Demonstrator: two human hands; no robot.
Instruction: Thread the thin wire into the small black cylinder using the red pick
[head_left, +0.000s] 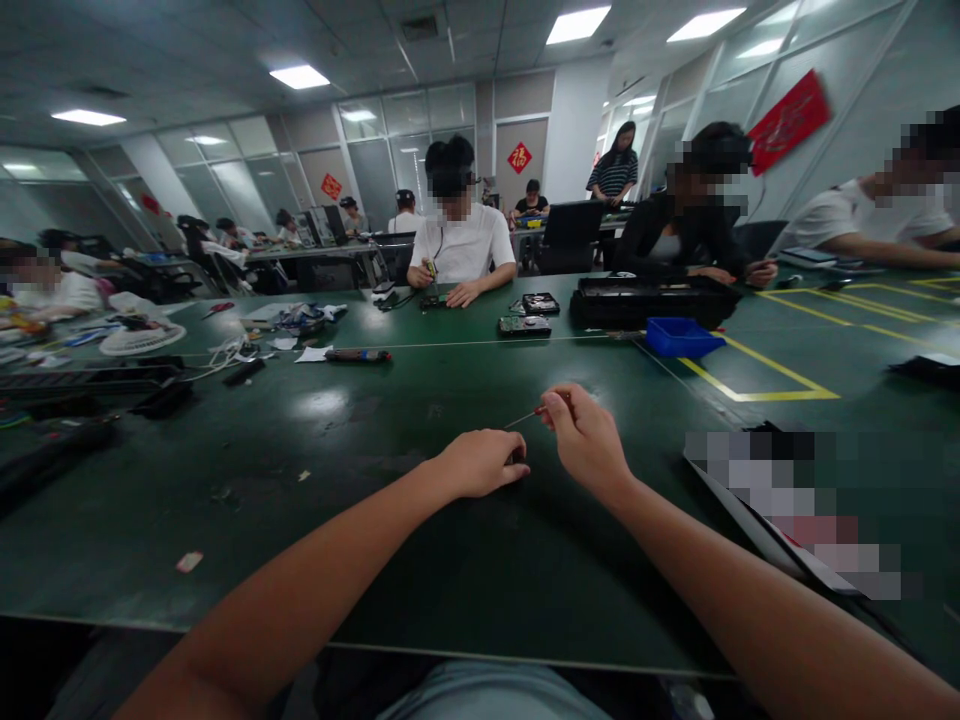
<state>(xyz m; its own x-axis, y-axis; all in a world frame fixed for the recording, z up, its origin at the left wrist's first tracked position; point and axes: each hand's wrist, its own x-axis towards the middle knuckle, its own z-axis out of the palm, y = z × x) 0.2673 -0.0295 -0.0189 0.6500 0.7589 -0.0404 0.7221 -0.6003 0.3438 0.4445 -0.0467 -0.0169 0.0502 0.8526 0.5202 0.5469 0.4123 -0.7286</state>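
Observation:
My right hand (pixel 585 435) is closed on the handle of a thin screwdriver (pixel 527 417), which has a red part near the fingers and a metal shaft. That shaft slants down to the left, toward the knuckles of my left hand (pixel 486 462). The fingers of my left hand are curled together around something small and dark, mostly hidden, just above the green table (pixel 480 590). A gap separates the two hands.
Across the table are open hard drives (pixel 524 326), a long black case (pixel 652 302) and a blue tray (pixel 682 338). A dark tool (pixel 358 356), cables and parts lie to the left. A blurred sheet (pixel 795 520) is at right. Several people sit around.

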